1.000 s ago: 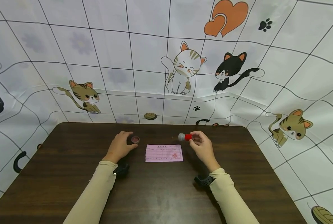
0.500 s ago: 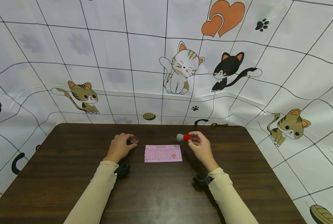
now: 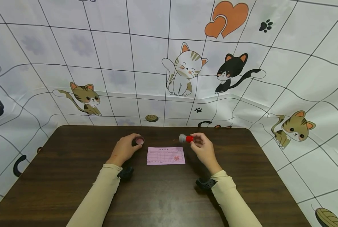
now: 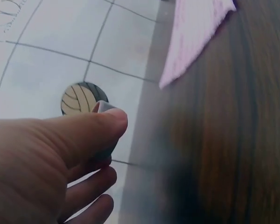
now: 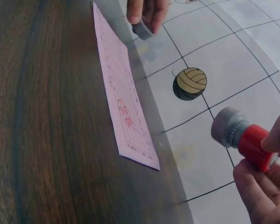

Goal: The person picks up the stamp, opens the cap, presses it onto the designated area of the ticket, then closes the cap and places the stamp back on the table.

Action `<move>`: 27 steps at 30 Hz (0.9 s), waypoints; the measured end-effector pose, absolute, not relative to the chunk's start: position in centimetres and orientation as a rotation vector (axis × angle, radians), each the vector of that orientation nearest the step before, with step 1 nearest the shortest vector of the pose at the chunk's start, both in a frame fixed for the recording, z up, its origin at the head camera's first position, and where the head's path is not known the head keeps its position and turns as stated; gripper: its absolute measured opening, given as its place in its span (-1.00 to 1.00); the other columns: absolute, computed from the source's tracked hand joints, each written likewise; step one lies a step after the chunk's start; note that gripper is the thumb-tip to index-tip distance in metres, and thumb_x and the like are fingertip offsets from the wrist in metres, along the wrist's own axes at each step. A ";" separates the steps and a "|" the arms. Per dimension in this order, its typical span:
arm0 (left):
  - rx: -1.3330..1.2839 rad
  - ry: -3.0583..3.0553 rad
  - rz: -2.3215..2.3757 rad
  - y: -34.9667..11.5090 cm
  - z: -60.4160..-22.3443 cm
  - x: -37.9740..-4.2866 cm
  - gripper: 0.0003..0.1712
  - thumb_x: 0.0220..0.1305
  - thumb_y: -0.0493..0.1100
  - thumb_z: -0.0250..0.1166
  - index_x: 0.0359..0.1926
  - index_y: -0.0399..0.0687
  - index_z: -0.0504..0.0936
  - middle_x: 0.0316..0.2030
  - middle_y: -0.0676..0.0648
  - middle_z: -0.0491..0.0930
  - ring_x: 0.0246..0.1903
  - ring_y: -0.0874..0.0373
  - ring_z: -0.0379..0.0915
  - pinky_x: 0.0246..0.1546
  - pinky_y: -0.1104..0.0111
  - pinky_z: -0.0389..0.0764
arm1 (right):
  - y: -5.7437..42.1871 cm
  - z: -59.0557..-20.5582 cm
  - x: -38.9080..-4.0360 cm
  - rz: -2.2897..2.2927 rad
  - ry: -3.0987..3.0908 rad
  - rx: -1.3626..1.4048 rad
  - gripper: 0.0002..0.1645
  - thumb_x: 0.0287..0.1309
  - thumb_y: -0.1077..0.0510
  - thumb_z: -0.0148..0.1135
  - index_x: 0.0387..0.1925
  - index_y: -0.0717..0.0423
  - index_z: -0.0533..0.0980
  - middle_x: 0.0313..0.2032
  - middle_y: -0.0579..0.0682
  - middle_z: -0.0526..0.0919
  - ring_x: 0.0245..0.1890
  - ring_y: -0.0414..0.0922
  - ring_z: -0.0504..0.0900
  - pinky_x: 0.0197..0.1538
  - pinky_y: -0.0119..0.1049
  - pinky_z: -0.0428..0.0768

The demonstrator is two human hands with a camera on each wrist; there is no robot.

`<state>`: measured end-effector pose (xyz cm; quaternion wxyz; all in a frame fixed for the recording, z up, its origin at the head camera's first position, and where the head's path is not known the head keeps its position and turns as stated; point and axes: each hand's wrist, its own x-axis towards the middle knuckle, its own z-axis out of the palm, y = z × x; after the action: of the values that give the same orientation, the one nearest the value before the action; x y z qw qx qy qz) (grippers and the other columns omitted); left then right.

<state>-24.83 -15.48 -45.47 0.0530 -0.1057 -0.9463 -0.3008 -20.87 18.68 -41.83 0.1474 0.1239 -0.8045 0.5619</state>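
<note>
My left hand [image 3: 124, 148] pinches a small round grey cap [image 3: 139, 140] between thumb and fingers, its reddish inside turned up. In the left wrist view the thumb hides most of the cap [image 4: 101, 106]. At the right, my right hand [image 3: 205, 148] grips a stamp [image 5: 253, 145] by its red body, with the round grey head pointing left. Between the hands a pink printed slip [image 3: 160, 155] lies on the table, bearing a red round imprint [image 3: 176, 158] near its right end.
The dark wooden table [image 3: 157, 195] ends at a white sheet [image 3: 149, 78] printed with cats and grid lines, hanging behind it. A tiny reddish speck [image 3: 174, 139] shows beyond the slip. Each wrist wears a black band [image 3: 205, 183].
My left hand has shifted slightly to the right with the cap, which now shows more of its inside. The right hand with the stamp and the slip stay about where they were.
</note>
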 end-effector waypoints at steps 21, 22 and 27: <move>-0.538 -2.769 -0.936 -12.9 -42.8 -23.6 -0.41 0.36 -0.05 0.43 0.35 -0.08 0.55 0.13 -0.11 0.65 0.12 -0.06 0.59 0.18 -0.05 0.57 | 18.0 -41.3 -20.5 1.614 -2.294 0.444 -0.65 0.22 0.53 0.26 0.05 0.50 0.52 -0.02 0.40 0.67 -0.07 0.24 0.70 0.02 -0.35 0.69; -0.537 -2.770 -0.948 -12.8 -42.7 -23.6 -0.41 0.36 -0.05 0.44 0.35 -0.08 0.55 0.13 -0.11 0.65 0.12 -0.05 0.59 0.18 -0.04 0.57 | 18.0 -41.6 -20.7 1.616 -2.286 0.448 -0.65 0.22 0.54 0.25 0.05 0.50 0.52 -0.02 0.40 0.67 -0.07 0.25 0.70 0.01 -0.40 0.68; -0.527 -2.778 -0.977 -12.4 -42.4 -23.3 -0.47 0.32 -0.04 0.47 0.25 -0.03 0.58 0.11 -0.07 0.66 0.11 -0.02 0.59 0.16 -0.03 0.59 | 18.3 -43.6 -22.0 1.598 -2.279 0.444 -0.65 0.23 0.52 0.27 0.05 0.39 0.54 -0.01 0.33 0.68 -0.07 0.19 0.71 0.00 -0.44 0.67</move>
<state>-23.25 -12.43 -42.39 0.0750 -0.1757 -0.9260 -0.3256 -21.97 18.31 -43.56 0.1606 0.1554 -0.7981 0.5596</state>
